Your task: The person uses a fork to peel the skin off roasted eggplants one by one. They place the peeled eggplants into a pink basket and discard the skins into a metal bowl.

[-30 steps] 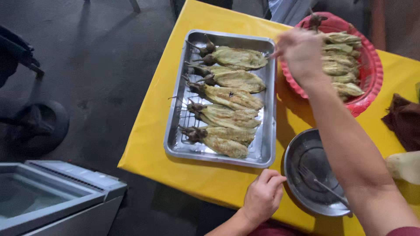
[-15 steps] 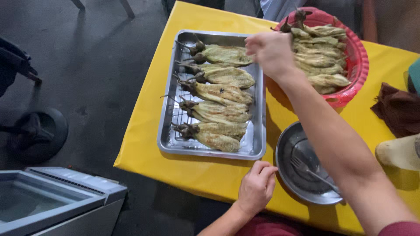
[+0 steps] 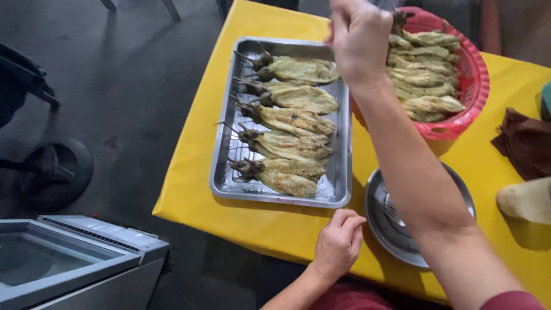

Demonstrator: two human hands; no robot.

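A steel tray (image 3: 221, 172) on the yellow table (image 3: 195, 138) holds several flattened, fried eggplants (image 3: 293, 123) with dark stems, laid on a wire rack. A red plastic basket (image 3: 473, 97) at the far right holds more of them (image 3: 427, 74). My right hand (image 3: 359, 37) is raised over the gap between the tray's far corner and the basket, fingers curled, seen from the back; what it holds is hidden. My left hand (image 3: 338, 244) rests on the table's near edge, just below the tray's near right corner, fingers curled and holding nothing.
A round metal bowl (image 3: 396, 229) with a fork (image 3: 390, 209) sits right of the tray, partly under my right forearm. A brown cloth (image 3: 525, 143) and a pale rounded object (image 3: 525, 201) lie at the right edge. A grey appliance (image 3: 74, 258) stands on the floor at lower left.
My right hand has moved from the basket's near rim towards the tray's far corner and risen closer to the camera. The left hand has stayed on the table edge.
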